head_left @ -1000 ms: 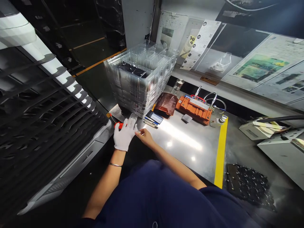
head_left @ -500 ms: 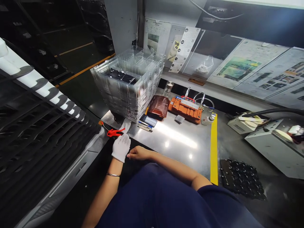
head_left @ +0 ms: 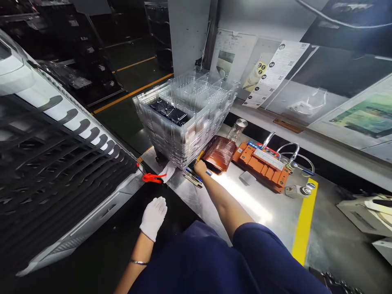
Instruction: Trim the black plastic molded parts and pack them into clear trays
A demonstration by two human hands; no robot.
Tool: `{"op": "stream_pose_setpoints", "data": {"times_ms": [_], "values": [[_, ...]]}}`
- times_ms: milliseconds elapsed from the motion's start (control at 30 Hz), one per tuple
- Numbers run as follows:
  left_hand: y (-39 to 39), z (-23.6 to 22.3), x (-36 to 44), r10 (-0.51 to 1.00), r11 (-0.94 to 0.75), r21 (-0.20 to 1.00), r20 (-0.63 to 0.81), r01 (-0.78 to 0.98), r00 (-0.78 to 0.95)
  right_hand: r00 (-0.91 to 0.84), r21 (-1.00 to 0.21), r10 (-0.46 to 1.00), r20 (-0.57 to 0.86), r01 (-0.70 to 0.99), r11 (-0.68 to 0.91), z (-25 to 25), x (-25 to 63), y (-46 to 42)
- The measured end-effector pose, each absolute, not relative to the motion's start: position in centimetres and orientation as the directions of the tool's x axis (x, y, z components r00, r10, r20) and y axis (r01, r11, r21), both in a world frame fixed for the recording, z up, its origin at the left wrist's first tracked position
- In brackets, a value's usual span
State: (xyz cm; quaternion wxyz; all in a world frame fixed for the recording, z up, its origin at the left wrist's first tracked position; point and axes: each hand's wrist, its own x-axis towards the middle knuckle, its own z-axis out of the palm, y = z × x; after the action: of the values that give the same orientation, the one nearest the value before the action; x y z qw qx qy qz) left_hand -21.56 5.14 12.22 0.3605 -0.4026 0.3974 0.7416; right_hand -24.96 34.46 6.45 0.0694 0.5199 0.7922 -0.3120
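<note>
My left hand [head_left: 153,217] wears a white glove and hangs below the table's front edge, fingers loosely together and holding nothing that I can see. My bare right hand [head_left: 200,168] reaches over the steel table [head_left: 239,196] to the small blue and black flat items [head_left: 193,175] at the foot of the stack of clear plastic trays [head_left: 183,110]. Its fingers are curled down onto those items, and what they grip is hidden. A red-handled tool [head_left: 152,178] lies at the table's left corner beside a white cloth.
A brown translucent pouch [head_left: 219,153], a glass jar [head_left: 237,128] and an orange fixture with cables [head_left: 261,165] stand behind my right hand. A yellow stripe [head_left: 303,228] crosses the table. A slotted black rack [head_left: 61,163] fills the left. Papers cover the back wall.
My right hand has left my left hand and reached forward to the flat items under the tray stack. My gloved left hand has dropped back from the table edge. The view has swung left.
</note>
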Motion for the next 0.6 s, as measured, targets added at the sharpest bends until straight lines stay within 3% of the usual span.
{"op": "stream_pose_setpoints", "data": {"times_ms": [333, 500, 600], "values": [[5.8, 11.2, -19.8, 0.152, -0.438, 0.277, -0.915, -0.855, -0.374, -0.229, -0.419, 0.868, -0.441, 0.908, 0.027, 3.9, -26.9, 35.0], [5.6, 10.0, -19.9, 0.179, -0.435, 0.263, -0.912, -0.861, -0.369, -0.244, -0.474, 0.855, -0.458, 0.880, -0.003, 3.5, -26.7, 34.9], [5.2, 9.0, -19.9, 0.165, -0.463, 0.310, -0.890, -0.831, -0.424, -0.354, -0.568, 0.825, -0.440, 0.821, 0.049, 3.1, -24.7, 33.2]]}}
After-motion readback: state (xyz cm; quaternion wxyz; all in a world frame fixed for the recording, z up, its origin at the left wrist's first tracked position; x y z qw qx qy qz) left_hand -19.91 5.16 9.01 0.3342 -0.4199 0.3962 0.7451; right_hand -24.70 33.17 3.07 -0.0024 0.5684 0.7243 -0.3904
